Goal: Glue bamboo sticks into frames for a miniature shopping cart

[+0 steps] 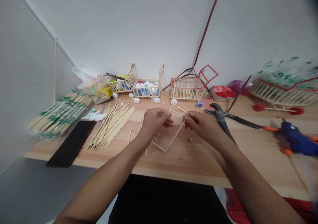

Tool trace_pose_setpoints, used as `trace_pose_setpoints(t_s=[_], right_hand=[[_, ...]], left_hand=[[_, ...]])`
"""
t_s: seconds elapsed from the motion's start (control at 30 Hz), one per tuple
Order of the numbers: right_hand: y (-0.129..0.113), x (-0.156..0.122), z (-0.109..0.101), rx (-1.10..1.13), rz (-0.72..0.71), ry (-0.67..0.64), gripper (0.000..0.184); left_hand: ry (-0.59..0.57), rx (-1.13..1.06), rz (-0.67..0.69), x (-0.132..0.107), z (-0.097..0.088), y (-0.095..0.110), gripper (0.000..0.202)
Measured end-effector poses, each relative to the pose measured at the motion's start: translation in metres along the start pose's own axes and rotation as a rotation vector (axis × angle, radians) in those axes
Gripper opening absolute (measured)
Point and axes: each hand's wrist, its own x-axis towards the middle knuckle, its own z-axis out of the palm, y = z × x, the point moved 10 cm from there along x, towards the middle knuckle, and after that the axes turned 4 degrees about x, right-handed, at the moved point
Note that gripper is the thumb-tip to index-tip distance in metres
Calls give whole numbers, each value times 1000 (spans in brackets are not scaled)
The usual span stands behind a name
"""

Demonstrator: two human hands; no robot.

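Note:
A small four-cornered frame of thin wooden sticks (175, 136) is held up between my two hands, tilted over the table. My right hand (202, 126) pinches it at its right corner between thumb and fingers. My left hand (156, 119) has its thumb and fingers closed at the upper left corner and hides the frame's left side. Short cut stick pieces (130, 135) lie on the table near my left hand, and others lie behind the frame. Beyond my right hand rest black-handled pliers (221, 118).
Miniature stick carts (187, 88) stand along the wall, some filled. On the left lie loose sticks (111, 126), packaged sticks (63, 113) and a black phone (72, 144). A blue glue gun (295, 136) and a red paint container (223, 92) are on the right.

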Motion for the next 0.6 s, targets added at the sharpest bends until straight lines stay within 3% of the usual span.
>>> trace_pose_setpoints(t_s=[0.6], right_hand=[[-2, 0, -5, 13, 2, 0, 32]], left_hand=[[-29, -23, -22, 3, 2, -3, 19]])
